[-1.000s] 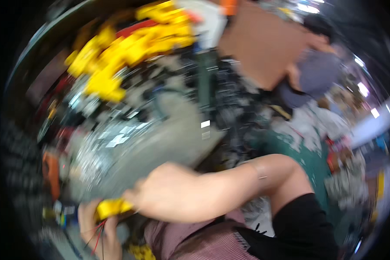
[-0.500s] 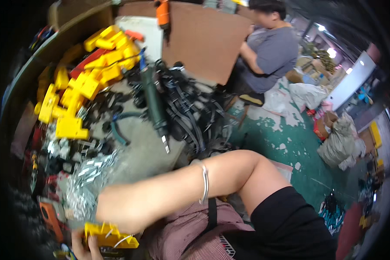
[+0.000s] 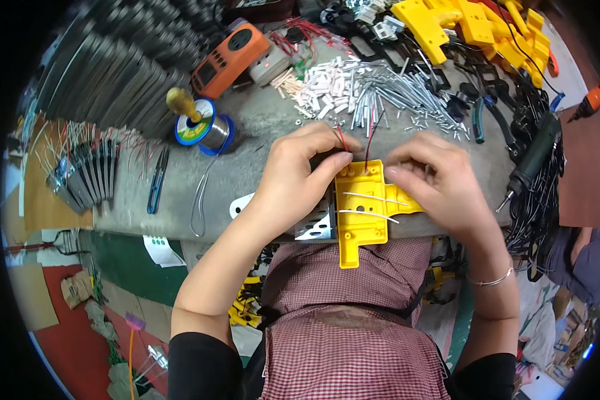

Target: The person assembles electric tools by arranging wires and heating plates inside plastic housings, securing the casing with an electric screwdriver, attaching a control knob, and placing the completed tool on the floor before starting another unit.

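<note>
A yellow plastic tool housing half [image 3: 363, 230] lies at the bench's front edge, its hollow side up. Two white wires [image 3: 370, 214] stretch across its inside. Thumb and fingers of my left hand [image 3: 303, 173] close on the housing's upper left corner, where a red wire [image 3: 342, 137] stands up beside them. Another thin dark red wire [image 3: 369, 143] rises from the top edge. My right hand [image 3: 440, 177], slightly blurred, is curled beside the housing's right side; whatever its fingertips hold is hidden. Partly under the left hand sits a slotted shiny metal plate [image 3: 315, 225].
White sleeves and metal pins [image 3: 373, 90] are heaped behind the hands. A solder spool [image 3: 207, 130], blue-handled cutters [image 3: 157, 180] and an orange meter [image 3: 230, 60] lie left. Yellow housings [image 3: 477, 27] and a dark green electric screwdriver [image 3: 537, 153] lie right.
The view has swung from the bench's right side to the housing. My right arm, earlier stretched leftward across the view, is now drawn back, with its hand beside the housing my left hand holds.
</note>
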A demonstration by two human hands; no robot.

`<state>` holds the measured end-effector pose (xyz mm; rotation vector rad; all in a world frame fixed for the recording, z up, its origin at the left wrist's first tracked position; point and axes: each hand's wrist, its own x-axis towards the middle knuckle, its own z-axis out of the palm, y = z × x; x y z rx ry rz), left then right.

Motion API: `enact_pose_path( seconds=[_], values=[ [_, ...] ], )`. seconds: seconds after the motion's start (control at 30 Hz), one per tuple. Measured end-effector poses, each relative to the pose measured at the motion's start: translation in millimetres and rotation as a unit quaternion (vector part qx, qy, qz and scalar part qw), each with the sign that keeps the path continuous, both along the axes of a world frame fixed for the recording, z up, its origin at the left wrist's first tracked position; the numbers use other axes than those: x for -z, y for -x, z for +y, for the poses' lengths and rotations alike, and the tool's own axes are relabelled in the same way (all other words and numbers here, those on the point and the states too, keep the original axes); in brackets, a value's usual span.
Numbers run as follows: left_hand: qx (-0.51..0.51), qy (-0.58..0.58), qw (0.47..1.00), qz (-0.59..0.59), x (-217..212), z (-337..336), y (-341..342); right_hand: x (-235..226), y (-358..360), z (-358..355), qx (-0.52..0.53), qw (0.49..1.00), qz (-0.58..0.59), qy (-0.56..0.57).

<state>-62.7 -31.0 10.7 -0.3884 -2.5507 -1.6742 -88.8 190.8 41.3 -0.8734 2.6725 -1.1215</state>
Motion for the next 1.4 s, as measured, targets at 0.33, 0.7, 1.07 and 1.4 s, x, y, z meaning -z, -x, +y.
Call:
enact_pose_path(
  seconds=[0.33, 0.7, 1.07, 1.4],
  values=[
    [-0.064, 0.006, 0.997, -0.036, 5.2, -7.1, -4.6, 21.7, -7.2, -37.3, 0.051, 0.994, 0.037, 0.094],
    [-0.163, 0.1, 0.972, 0.134, 13.2, -7.4, -0.2, 18.9, -14.9, -34.1, 0.105, 0.971, -0.095, 0.191],
    [-0.024, -0.019, 0.996, 0.083, -9.1, 29.8, -21.9, 8.2, -14.5, -8.5, 0.081, 0.976, -0.089, 0.183],
    [-0.022, 0.07, 0.986, 0.151, -6.0, 35.4, -20.0, -9.0, -10.0, 6.5, 0.078, 0.983, -0.149, 0.078]
  ],
)
